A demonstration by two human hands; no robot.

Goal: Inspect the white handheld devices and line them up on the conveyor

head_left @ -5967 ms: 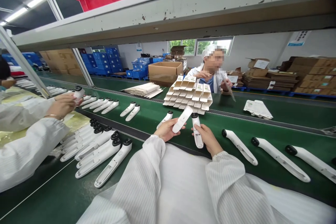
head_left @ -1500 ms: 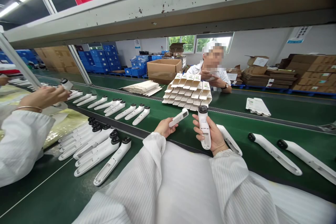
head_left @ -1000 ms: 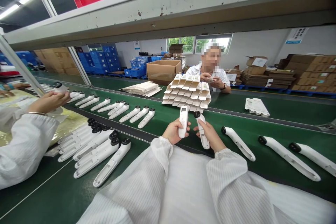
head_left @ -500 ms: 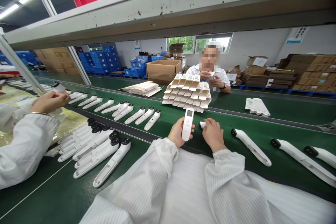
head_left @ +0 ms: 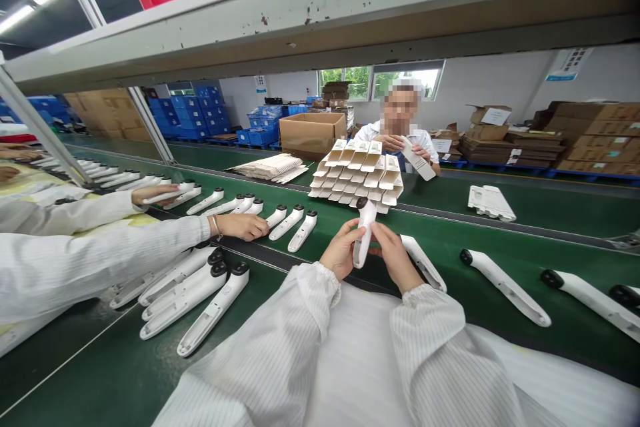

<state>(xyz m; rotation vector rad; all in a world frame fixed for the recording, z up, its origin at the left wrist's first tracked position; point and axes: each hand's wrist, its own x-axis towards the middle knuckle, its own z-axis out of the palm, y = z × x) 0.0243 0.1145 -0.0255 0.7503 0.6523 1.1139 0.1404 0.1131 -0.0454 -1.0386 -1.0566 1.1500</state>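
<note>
A white thermometer-like device (head_left: 365, 232) with a black tip at its top is held upright between my two hands, its open hollow side partly showing. My left hand (head_left: 341, 250) has its fingers wrapped round the lower left of it. My right hand (head_left: 395, 255) presses its fingertips to the device's right side. On the green belt (head_left: 320, 273) just right of my right hand lies another white device (head_left: 424, 263), partly hidden behind that hand. Further right, a device (head_left: 506, 288) rests with its hollow side up. A row of similar devices (head_left: 303, 231) lies to the left.
Stacked open white boxes (head_left: 356, 173) stand beyond my hands, with flat cartons (head_left: 273, 167) to their left. A person (head_left: 400, 140) across the belt holds a white box. A co-worker's hand (head_left: 243, 227) reaches in from the left. Overhead runs a shelf (head_left: 300, 20).
The device in my left hand has turned from its screen side, and my right hand has moved from the belt onto it. Belt devices have shifted right. Co-worker hands have reached to the row.
</note>
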